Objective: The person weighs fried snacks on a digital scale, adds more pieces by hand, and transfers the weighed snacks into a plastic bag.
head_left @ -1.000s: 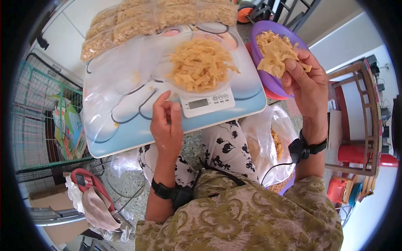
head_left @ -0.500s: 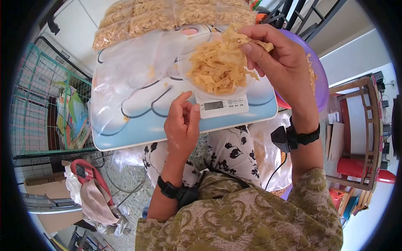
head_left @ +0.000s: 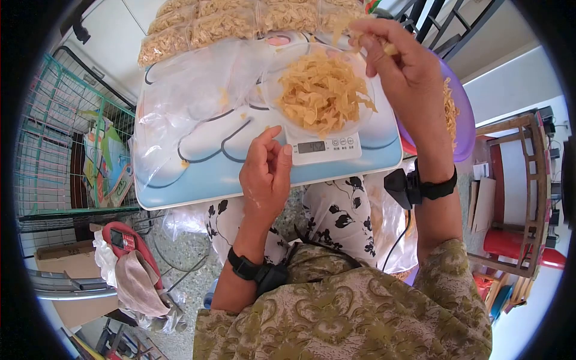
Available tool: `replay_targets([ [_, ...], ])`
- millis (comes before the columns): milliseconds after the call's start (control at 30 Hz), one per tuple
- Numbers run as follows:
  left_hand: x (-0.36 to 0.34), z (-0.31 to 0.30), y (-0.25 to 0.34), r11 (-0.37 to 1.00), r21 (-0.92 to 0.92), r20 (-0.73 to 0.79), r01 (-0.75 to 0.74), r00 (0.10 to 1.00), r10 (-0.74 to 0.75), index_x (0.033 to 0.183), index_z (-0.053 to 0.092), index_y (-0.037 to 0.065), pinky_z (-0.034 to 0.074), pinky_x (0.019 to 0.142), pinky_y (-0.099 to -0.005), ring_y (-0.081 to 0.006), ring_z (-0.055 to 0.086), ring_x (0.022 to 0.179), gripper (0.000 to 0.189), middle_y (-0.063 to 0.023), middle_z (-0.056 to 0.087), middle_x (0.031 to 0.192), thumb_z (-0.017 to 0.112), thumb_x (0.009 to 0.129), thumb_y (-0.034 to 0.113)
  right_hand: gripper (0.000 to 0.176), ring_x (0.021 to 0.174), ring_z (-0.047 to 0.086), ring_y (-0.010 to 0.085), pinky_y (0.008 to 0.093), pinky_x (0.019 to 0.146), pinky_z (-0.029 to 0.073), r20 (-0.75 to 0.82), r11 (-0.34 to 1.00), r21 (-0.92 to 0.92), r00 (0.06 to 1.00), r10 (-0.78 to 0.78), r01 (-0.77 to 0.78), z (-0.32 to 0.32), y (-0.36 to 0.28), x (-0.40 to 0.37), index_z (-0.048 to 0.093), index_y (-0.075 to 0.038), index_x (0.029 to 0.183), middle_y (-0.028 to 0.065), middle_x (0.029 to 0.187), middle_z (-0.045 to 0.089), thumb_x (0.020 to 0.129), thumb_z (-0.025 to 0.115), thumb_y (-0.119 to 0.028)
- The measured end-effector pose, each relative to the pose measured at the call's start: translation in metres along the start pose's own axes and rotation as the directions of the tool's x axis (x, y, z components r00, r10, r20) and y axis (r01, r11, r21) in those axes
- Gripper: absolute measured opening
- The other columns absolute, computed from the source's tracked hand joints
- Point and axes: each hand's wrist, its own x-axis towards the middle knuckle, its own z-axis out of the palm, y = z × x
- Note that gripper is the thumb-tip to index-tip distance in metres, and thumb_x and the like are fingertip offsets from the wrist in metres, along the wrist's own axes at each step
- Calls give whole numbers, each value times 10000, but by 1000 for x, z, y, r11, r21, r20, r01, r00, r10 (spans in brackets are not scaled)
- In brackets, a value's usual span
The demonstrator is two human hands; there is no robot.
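My right hand (head_left: 408,69) is closed on a few pale yellow dried strips (head_left: 342,30), raised above the right rear of the scale. Beneath and left of it, a heap of the same dried strips (head_left: 321,90) lies in a clear round dish (head_left: 367,108). This dish rests on a white digital kitchen scale (head_left: 327,151), whose display is lit but hard to read. My left hand (head_left: 267,171) hovers at the table's front edge beside the scale, its fingers loosely curved and apart, holding nothing.
Clear plastic bags (head_left: 186,90) lie flat on the left of the cartoon-print table (head_left: 210,180). Filled bags of strips (head_left: 222,27) line the back. A purple basin (head_left: 465,120) with more strips stands at the right. A green wire cage (head_left: 54,138) is on the left.
My right hand has lifted slightly back from the dish and holds fewer strips. The heap shows more fully. My left hand keeps its place by the scale.
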Motion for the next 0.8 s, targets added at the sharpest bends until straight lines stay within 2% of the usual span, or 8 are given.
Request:
replay_targets([
  [67,0,0,-1,1000,9,-14,-17,1000,17,1237,559,24,458,653,-252,-94,540,701,301,-23,596,798,597,969,156,199,652,559,51,206,597,446,-112,998,-4,991,68,-69,1,-9,-1,677,-51,1128,1,746,626,976,585,-140],
  [100,0,0,-1,1000,14,-8,-9,1000,9,1237,559,24,458,653,-252,-94,540,701,301,-23,596,798,597,969,156,199,652,559,51,206,597,446,-108,997,0,991,78,-78,1,-9,0,677,-51,1128,1,746,626,976,585,-140],
  [167,-1,-1,2,1000,12,-16,-7,1000,7,1234,562,22,460,657,-255,-96,539,700,299,-23,597,800,590,972,165,172,681,551,58,179,614,445,-167,986,155,983,83,-57,-1,-7,1,648,-59,1124,-6,764,598,979,590,-131],
  [333,-1,0,3,1000,21,-15,-5,1000,6,1231,566,20,460,665,-253,-97,537,714,296,-22,598,816,588,975,166,152,645,515,42,175,591,424,-272,977,213,960,67,-8,0,-6,-6,630,-7,1095,-10,786,593,981,569,-87],
  [400,-1,0,3,999,30,-20,-13,1000,13,1231,567,20,460,668,-252,-98,536,718,295,-22,598,821,589,974,163,150,635,500,35,169,579,415,-283,953,303,954,98,-8,-2,-6,-7,627,5,1097,-6,805,602,985,551,-60],
  [500,-1,0,3,1000,12,-20,-21,1000,21,1232,569,22,461,671,-249,-96,535,723,293,-21,595,825,593,974,159,153,640,497,30,155,570,402,-311,941,325,950,14,93,-4,-2,-8,621,13,1102,10,837,615,986,540,-44],
  [600,-1,1,3,1000,16,-23,5,1000,-4,1231,572,24,461,672,-247,-93,536,729,293,-21,593,828,597,974,161,156,641,500,30,145,563,391,-289,923,374,957,26,88,-7,-4,-10,618,21,1106,18,867,623,985,537,-37],
  [800,-2,0,3,1000,5,-22,11,1000,-11,1233,573,27,466,679,-249,-94,543,734,301,-20,599,835,604,973,175,163,640,505,32,143,558,389,-291,939,335,956,26,76,-7,-7,-13,617,25,1114,18,865,619,984,540,-36],
])
